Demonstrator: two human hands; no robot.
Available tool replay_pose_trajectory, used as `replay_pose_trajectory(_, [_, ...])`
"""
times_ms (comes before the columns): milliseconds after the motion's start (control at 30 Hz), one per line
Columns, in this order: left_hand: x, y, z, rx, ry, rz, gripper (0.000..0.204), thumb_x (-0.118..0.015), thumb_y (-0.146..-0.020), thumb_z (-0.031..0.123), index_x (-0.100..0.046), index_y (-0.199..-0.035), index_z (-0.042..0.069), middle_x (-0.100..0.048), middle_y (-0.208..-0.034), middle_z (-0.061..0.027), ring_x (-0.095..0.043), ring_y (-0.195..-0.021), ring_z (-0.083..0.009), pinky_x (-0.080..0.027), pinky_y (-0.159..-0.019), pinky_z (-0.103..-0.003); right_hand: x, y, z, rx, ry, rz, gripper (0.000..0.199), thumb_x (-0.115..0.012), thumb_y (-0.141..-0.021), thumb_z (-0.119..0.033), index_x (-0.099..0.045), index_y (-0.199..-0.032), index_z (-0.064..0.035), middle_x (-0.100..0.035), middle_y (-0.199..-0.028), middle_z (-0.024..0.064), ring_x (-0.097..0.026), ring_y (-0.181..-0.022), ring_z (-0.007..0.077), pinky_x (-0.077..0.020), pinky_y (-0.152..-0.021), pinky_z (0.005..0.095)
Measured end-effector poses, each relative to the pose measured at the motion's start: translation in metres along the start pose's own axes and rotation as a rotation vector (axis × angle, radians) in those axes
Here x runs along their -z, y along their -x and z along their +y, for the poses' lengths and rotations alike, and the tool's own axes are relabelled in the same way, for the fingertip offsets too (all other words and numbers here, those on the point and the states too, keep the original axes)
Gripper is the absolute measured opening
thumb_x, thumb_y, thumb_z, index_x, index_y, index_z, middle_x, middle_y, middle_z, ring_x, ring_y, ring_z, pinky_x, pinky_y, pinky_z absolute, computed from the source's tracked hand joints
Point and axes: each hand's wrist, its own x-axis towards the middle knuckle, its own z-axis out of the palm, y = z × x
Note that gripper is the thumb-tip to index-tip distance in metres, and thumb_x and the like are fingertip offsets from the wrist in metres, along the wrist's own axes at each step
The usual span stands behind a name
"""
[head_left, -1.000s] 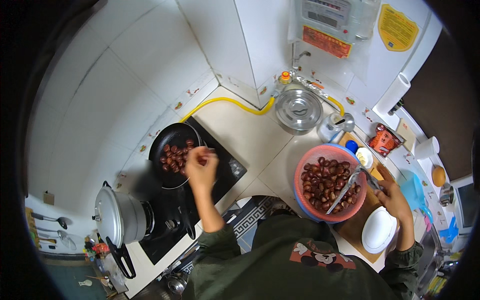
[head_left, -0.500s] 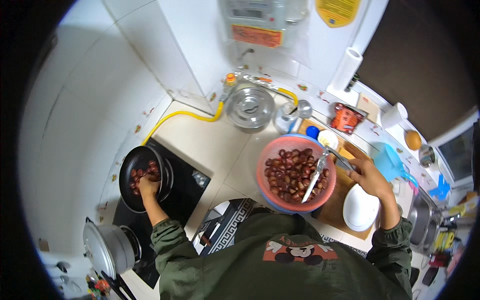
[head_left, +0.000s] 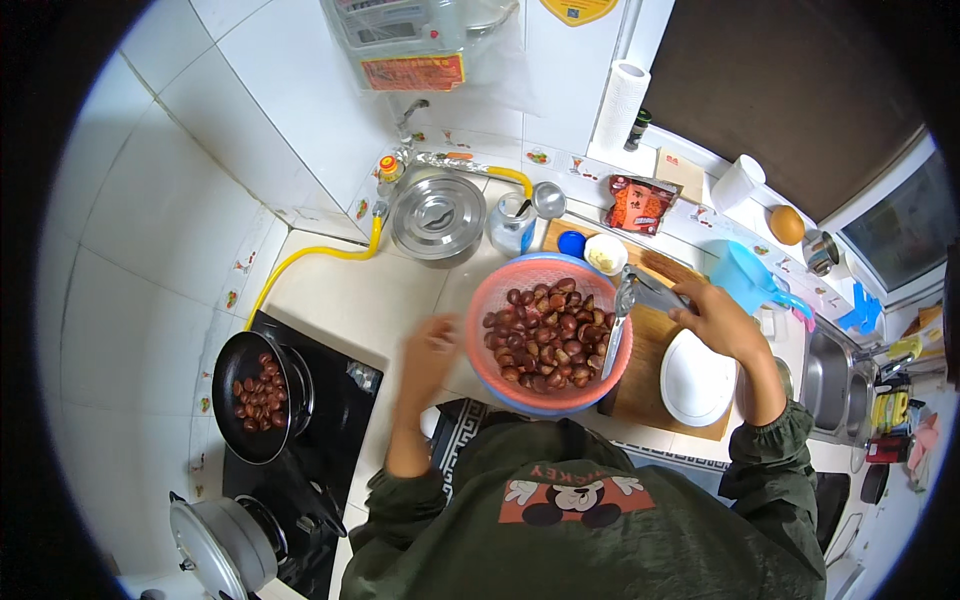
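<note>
My right hand point(head_left: 722, 318) grips one arm of a V-shaped, hinged metal tool point(head_left: 620, 315). The tool's other silvery arm hangs down over the right side of a pink strainer basket point(head_left: 480, 330) full of brown chestnuts point(head_left: 550, 340). The basket sits in a blue basin point(head_left: 540, 408). Smeared by motion, my left hand point(head_left: 432, 350) hovers over the counter just left of the basket; its fingers cannot be made out. At the far left a black frying pan point(head_left: 230, 420) on the stove holds several chestnuts point(head_left: 262, 392) in one layer.
A wooden board point(head_left: 640, 395) with a white bowl point(head_left: 697, 378) lies right of the basin. Behind stand a lidded steel pot point(head_left: 438, 215), a glass jar point(head_left: 512, 228) and a red packet point(head_left: 640, 205). A grey pressure cooker point(head_left: 225, 545) stands near left; a sink point(head_left: 828, 370) lies right.
My left hand has come out of the frying pan and moved right toward the basket. The chestnuts stay in the pan. The view has shifted; my right hand still grips the tool.
</note>
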Motion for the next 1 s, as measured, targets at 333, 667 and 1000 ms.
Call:
replay_pose_trajectory(333, [-0.134, -0.003, -0.005, -0.296, -0.723, -0.281, 0.031, -0.071, -0.067, 0.022, -0.061, -0.086, 0.001, -0.055, -0.091, -0.0169, -0.053, -0.090, -0.0341, -0.044, -0.077, -0.044, -0.012, 0.006, 0.005, 0.017, -0.007, -0.015, 0.036, -0.062, -0.078, -0.017, -0.056, -0.107, 0.0041, -0.062, -0.089, 0.0236, -0.061, -0.082, 0.0347, -0.0467, -0.074, 0.0383])
replay_pose_trajectory(667, [-0.115, -0.007, 0.025, 0.138, 0.607, -0.222, 0.027, -0.060, -0.078, -0.004, -0.054, -0.104, -0.002, -0.063, -0.095, -0.0090, -0.061, -0.086, -0.0132, -0.049, -0.073, -0.023, -0.025, -0.015, -0.003, 0.099, 0.063, -0.058, 0.025, -0.059, -0.080, -0.019, -0.059, -0.094, 0.0022, -0.060, -0.084, 0.0230, -0.057, -0.081, 0.0382, -0.0439, -0.072, 0.0432])
replay_pose_trajectory(1000, [-0.127, 0.005, 0.040, -0.453, 0.192, -0.001, 0.032, -0.069, -0.067, 0.001, -0.062, -0.098, 0.004, -0.051, -0.109, -0.0110, -0.056, -0.091, -0.0224, -0.046, -0.079, -0.032, -0.026, -0.034, -0.067, 0.156, 0.350, -0.241, 0.022, -0.059, -0.077, -0.017, -0.062, -0.083, 0.0040, -0.061, -0.080, 0.0233, -0.061, -0.080, 0.0366, -0.0479, -0.071, 0.0433])
